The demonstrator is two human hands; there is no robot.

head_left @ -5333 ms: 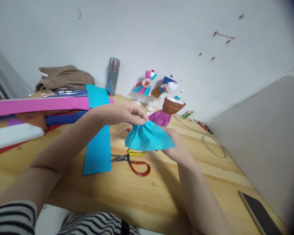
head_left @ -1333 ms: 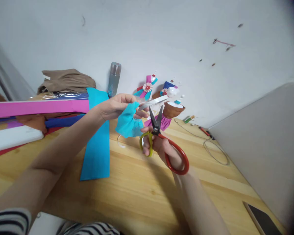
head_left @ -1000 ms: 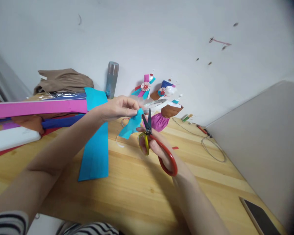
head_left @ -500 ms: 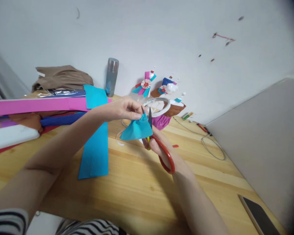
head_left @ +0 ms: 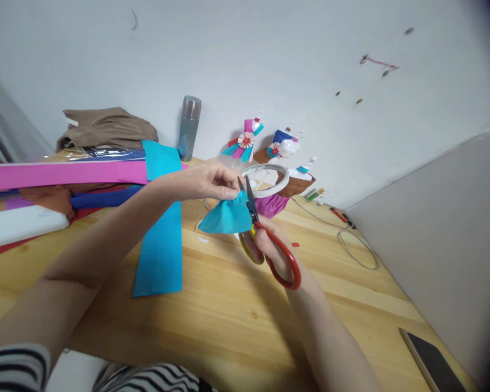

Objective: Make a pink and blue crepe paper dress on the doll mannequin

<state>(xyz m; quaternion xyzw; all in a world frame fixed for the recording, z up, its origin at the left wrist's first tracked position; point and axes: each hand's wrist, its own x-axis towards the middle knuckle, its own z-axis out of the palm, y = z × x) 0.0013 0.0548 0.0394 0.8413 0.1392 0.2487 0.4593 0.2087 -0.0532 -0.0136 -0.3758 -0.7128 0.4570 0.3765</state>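
Observation:
My left hand (head_left: 206,182) pinches the gathered top of a small turquoise paper skirt (head_left: 227,216) above the wooden table (head_left: 237,316). A roll of white tape (head_left: 269,181) hangs by that pinch, just behind the skirt. In my right hand (head_left: 269,247) is a pair of scissors with one red and one yellow handle (head_left: 275,256). Its dark blades (head_left: 250,200) point up beside the skirt's top, close to my left fingertips.
A long turquoise paper strip (head_left: 160,239) lies on the table, left of my hands. Pink, blue and white paper rolls (head_left: 65,175) are stacked at far left. Small dress figures (head_left: 269,158) and a steel flask (head_left: 189,126) stand by the wall. A phone (head_left: 433,359) lies near right.
My right hand went from holding the skirt to gripping the scissors. Over the last second the blades came up to the skirt's pinched top, and the tape roll appeared by my left fingers.

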